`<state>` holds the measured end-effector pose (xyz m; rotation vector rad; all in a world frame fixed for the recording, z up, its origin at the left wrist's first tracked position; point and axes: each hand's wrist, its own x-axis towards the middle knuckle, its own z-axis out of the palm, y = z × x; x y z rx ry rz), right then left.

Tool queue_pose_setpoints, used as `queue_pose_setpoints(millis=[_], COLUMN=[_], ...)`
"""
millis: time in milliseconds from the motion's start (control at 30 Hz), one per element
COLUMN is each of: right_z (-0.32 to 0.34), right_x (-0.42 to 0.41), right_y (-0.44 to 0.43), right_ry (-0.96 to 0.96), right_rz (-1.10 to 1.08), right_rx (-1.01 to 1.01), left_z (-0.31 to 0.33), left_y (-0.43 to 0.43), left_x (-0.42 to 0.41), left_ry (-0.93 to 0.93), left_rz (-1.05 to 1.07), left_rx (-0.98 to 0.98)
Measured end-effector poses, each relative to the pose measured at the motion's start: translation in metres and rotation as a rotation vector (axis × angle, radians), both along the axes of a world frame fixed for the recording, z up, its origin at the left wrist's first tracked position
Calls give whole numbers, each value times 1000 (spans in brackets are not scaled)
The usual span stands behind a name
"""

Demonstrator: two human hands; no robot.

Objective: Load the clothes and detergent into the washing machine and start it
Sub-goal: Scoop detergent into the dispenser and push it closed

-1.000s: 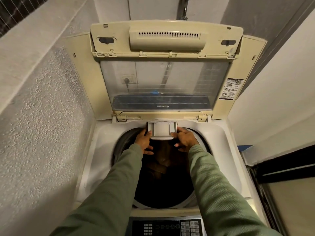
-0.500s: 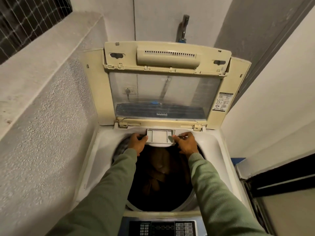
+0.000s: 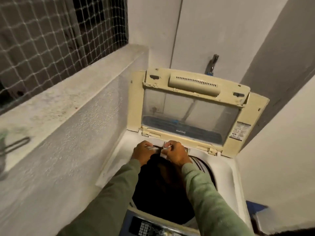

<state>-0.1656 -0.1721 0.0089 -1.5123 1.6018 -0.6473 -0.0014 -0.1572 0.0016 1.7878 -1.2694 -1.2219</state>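
Observation:
A top-loading washing machine (image 3: 226, 169) stands with its yellowed lid (image 3: 192, 109) raised against the back wall. The drum (image 3: 162, 193) is dark, with dim clothes barely showing inside. At the drum's back rim sits the detergent drawer (image 3: 161, 149), almost fully pushed in, only a thin strip showing. My left hand (image 3: 142, 151) and my right hand (image 3: 175, 153) press against its front edge with curled fingers, side by side. Green sleeves cover both arms. The control panel (image 3: 150, 228) lies at the near edge.
A rough plaster wall and ledge (image 3: 59, 103) run along the left, with a netted window (image 3: 42, 31) above. A tap (image 3: 212, 65) sticks out of the back wall. A white wall closes in on the right, with a blue object (image 3: 255, 208) beside the machine.
Both hands have pushed the drawer back into the machine, from pulled out to nearly flush, and moved closer together. The view has swung left and upward.

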Motion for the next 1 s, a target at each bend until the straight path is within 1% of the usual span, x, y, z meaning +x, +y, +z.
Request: queue_pose_setpoints(millis=[133,267,333,500,633,800,900,1000], right_z=[33,58,69,82,90,106,120,131], right_x=[14,33,47,83,112,155,183,210], right_y=[1,4,8,30,56,85,100,122], right_ry=[-99,-275,-333,-466,-475,-466,-461,-491], right_rz=[126,146,184,273,376,485,516,495], right_rx=[-48,-38,-22,-10,0,-21,-79,-139], left_z=[30,65,80,96,104,128,142,154], left_y=[17,43,59,106,143,190,223,262], left_x=[9,17,25,39,59,96,115,130], left_ry=[-7,6,7,-34,-46,-13,-9,-15], left_rz=[129,213,252,357,441,541,555,550], left_rx=[-90,-175,-223,-301,-356,-374,-382,-379])
